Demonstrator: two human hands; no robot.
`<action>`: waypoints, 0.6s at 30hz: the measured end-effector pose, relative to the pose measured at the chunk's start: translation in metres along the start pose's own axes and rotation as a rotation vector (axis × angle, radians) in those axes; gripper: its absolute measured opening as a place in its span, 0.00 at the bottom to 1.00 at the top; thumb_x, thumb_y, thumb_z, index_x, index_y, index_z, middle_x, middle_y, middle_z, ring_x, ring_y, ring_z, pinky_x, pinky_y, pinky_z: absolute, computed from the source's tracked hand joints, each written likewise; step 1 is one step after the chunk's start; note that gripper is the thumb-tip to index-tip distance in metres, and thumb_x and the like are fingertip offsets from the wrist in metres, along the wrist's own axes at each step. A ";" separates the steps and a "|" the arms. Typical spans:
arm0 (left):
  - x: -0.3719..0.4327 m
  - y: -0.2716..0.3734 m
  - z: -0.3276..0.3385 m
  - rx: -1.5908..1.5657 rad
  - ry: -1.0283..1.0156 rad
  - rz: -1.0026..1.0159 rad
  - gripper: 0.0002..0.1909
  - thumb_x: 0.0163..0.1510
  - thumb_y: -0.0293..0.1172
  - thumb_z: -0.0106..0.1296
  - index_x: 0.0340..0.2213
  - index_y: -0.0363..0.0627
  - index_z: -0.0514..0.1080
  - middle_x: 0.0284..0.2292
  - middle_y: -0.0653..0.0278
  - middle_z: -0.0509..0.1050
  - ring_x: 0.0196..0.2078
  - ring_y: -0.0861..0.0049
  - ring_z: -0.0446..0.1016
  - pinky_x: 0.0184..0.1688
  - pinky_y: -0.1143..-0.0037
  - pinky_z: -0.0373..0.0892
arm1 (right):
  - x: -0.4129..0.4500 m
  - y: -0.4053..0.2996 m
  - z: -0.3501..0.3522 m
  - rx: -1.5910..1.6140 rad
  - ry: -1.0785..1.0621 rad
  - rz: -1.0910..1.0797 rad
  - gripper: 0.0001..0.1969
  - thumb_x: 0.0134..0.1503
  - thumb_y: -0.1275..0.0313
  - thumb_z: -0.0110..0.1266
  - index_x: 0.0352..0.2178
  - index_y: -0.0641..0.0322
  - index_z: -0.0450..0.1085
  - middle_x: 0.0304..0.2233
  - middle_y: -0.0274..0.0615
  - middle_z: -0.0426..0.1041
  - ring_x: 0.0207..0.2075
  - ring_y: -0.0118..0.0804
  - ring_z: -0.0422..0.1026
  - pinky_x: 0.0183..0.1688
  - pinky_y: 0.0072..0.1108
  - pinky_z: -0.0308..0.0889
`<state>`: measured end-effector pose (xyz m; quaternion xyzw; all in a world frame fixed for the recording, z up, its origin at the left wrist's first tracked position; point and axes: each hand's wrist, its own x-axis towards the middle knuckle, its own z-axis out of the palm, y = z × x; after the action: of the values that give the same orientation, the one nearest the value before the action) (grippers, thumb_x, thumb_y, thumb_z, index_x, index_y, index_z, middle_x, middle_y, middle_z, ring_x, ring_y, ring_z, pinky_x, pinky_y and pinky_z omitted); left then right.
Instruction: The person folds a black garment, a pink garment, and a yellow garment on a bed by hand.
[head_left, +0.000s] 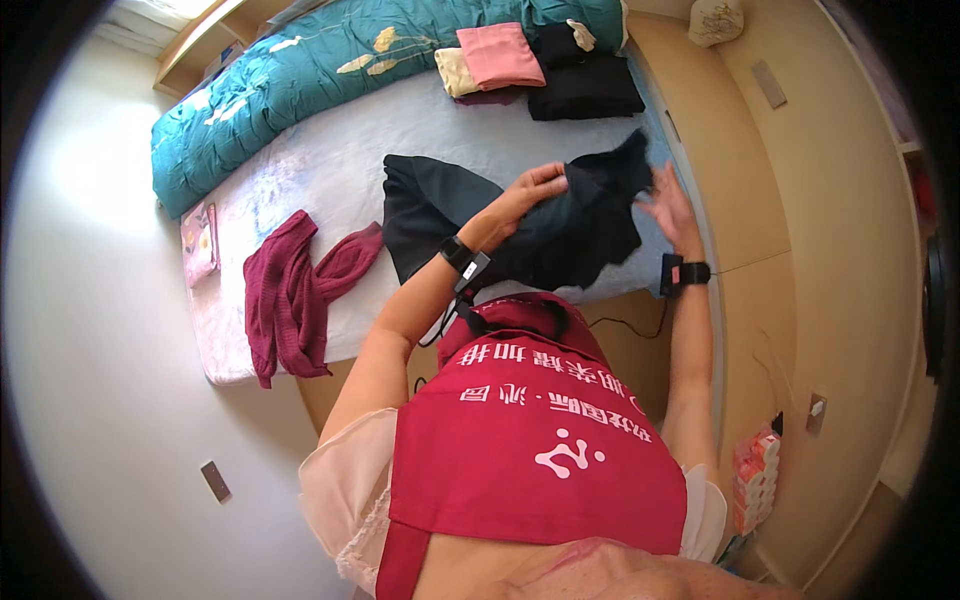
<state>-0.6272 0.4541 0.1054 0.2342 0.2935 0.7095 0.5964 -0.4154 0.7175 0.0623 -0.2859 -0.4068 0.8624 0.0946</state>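
A black garment (525, 232) lies loosely spread over the front of the bed, with part of it raised near its right end. My left hand (529, 193) pinches its fabric between thumb and fingers. Just beyond the garment's right end is my right hand (670, 204), fingers spread and slightly blurred, with nothing seen in it. To the left, a crumpled maroon knitted garment (285, 300) hangs a little over the bed's front edge. Folded clothes are at the back: a pink one (501, 56) partly on a cream one (454, 73), and black ones (585, 88) beside them.
A rolled teal quilt (300, 90) runs along the back of the pale bed sheet (337, 165). At the bed's left edge lies a pink patterned folded item (201, 244). A wooden panel (739, 187) stands close on the right. Cables hang from both wrist devices.
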 end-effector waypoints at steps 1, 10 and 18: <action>0.010 0.004 0.005 -0.098 0.098 0.105 0.07 0.66 0.29 0.51 0.44 0.43 0.71 0.40 0.72 0.75 0.41 0.86 0.75 0.45 0.83 0.73 | -0.005 0.027 -0.038 0.019 0.004 0.166 0.36 0.67 0.42 0.40 0.56 0.66 0.67 0.54 0.48 0.74 0.55 0.42 0.72 0.62 0.38 0.62; 0.021 0.019 0.032 -0.049 0.226 0.224 0.14 0.66 0.29 0.50 0.51 0.43 0.67 0.43 0.68 0.74 0.42 0.84 0.75 0.45 0.81 0.74 | -0.015 0.114 0.081 0.320 -0.246 -0.013 0.42 0.64 0.36 0.36 0.62 0.65 0.60 0.62 0.45 0.65 0.65 0.43 0.59 0.69 0.35 0.47; 0.029 0.057 0.067 -0.006 0.082 0.354 0.21 0.64 0.27 0.51 0.57 0.40 0.63 0.49 0.61 0.73 0.49 0.78 0.75 0.52 0.76 0.73 | -0.011 0.083 0.121 0.124 -0.228 -0.305 0.32 0.67 0.46 0.44 0.58 0.64 0.63 0.56 0.41 0.69 0.59 0.36 0.65 0.65 0.33 0.57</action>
<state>-0.6275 0.4856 0.1930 0.2514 0.2695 0.8133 0.4503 -0.4695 0.5804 0.0651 -0.1149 -0.3995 0.8884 0.1950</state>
